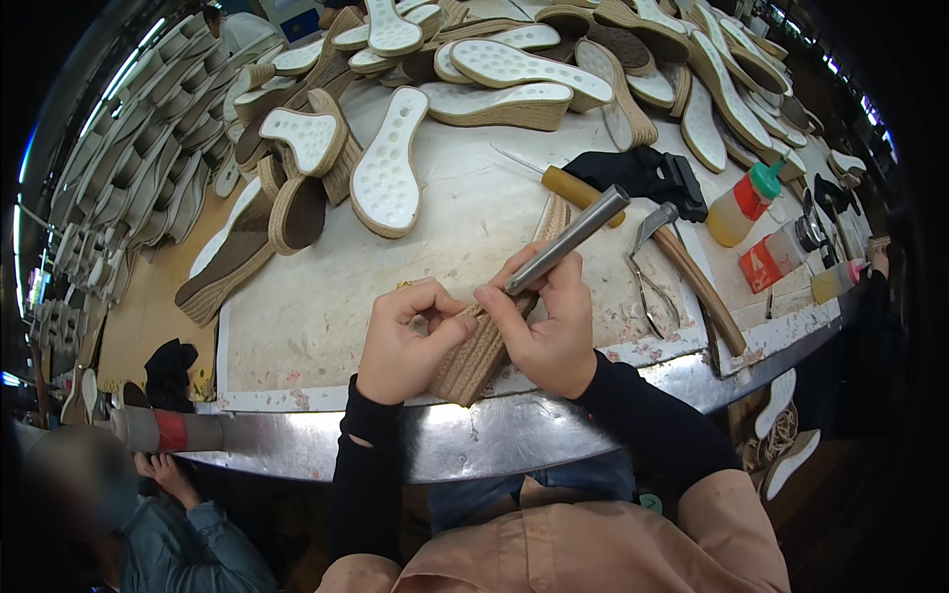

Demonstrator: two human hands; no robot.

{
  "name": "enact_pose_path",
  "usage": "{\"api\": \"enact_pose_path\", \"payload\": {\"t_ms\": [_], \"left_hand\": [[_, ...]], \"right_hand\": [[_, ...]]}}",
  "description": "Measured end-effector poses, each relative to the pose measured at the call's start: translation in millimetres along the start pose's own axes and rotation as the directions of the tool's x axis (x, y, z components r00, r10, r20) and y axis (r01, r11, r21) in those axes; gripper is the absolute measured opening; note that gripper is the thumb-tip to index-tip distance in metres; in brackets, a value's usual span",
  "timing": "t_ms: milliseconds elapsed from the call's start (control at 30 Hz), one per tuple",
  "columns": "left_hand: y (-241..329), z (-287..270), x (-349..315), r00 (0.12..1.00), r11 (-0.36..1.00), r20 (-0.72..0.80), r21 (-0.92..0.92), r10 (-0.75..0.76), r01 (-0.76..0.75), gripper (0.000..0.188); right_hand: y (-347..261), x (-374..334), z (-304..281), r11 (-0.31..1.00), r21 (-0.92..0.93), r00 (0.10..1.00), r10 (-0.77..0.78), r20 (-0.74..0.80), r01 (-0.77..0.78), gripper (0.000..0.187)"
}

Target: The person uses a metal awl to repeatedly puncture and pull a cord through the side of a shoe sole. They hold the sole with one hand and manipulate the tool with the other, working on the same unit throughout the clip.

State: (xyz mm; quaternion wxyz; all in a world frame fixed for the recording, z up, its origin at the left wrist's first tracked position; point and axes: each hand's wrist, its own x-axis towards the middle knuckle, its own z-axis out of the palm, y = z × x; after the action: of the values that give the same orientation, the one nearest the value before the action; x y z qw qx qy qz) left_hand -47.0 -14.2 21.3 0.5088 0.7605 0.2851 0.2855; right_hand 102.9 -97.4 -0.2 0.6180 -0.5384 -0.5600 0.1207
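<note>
A wedge shoe sole wrapped in tan braided rope [481,348] stands on its edge at the near rim of the white worktable [316,306]. My left hand [405,341] pinches the rope on the sole's left side. My right hand [549,326] presses on the sole's right side and also holds a grey metal rod [568,240], which points up and to the right. Both forearms wear black sleeves.
Many white-topped rope wedge soles [494,99] are piled across the far table. A wooden-handled awl [578,191], pliers [647,267], a hammer [692,272], a black cloth [643,173] and glue bottles [746,203] lie to the right. Another person sits low at the left [148,524].
</note>
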Motion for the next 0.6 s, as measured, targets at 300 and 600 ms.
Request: {"api": "enact_pose_path", "payload": {"t_ms": [300,600], "left_hand": [[-6.0,-1.0,3.5,0.999,0.989,-0.011,-0.144,0.042,-0.043,0.012],[5.6,-7.9,2.9,0.992,0.998,0.105,-0.003,0.063,-0.063,0.024]], "right_hand": [[0.2,16.6,-22.5,0.989,0.045,0.99,-0.141,0.003,0.141,0.029],[3.5,26.8,-30.2,0.99,0.103,0.992,-0.108,0.059,0.102,0.036]]}}
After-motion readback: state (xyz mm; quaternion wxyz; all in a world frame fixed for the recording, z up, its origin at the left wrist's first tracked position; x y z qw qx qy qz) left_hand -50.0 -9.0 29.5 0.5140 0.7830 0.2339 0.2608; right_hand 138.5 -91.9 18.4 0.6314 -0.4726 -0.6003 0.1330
